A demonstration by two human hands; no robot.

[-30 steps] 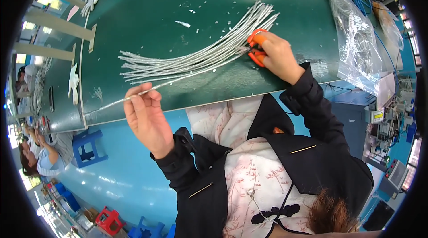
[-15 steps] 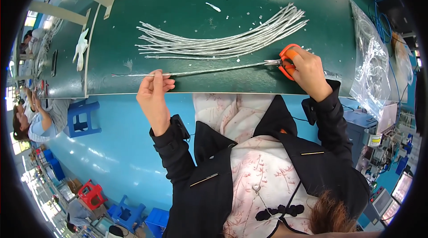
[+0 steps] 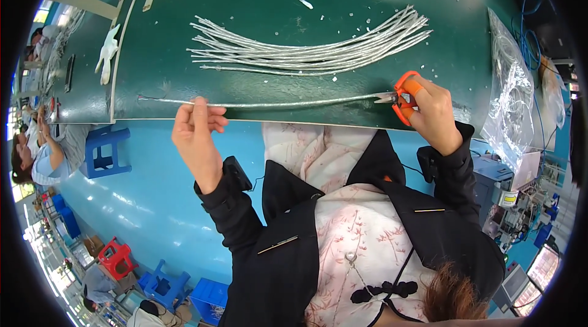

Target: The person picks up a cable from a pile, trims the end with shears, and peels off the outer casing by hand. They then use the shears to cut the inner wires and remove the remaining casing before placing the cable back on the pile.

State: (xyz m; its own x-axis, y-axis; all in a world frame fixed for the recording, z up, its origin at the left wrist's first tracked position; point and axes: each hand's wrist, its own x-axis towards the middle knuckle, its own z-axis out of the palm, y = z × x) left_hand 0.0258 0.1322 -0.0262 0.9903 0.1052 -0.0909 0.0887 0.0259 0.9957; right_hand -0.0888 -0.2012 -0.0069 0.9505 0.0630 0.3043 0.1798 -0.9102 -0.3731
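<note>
My left hand (image 3: 196,131) pinches a long silver-wrapped cable (image 3: 275,104) near its left end, stretched along the front edge of the green table (image 3: 245,14). My right hand (image 3: 432,112) grips orange-handled scissors (image 3: 401,95), whose blades meet the cable's right end. Beyond the cable lies a curved bundle of several similar silver cables (image 3: 306,51).
A clear plastic bag (image 3: 511,100) with coiled wire lies at the table's right end. White scraps (image 3: 303,1) dot the tabletop. A white glove (image 3: 107,51) lies on the neighbouring table at left. Blue stools (image 3: 104,149) and another seated person (image 3: 37,155) are at left.
Both hands drew a single cable away from the bundle toward the table's front edge and stretched it straight. The scissors now sit at its right end.
</note>
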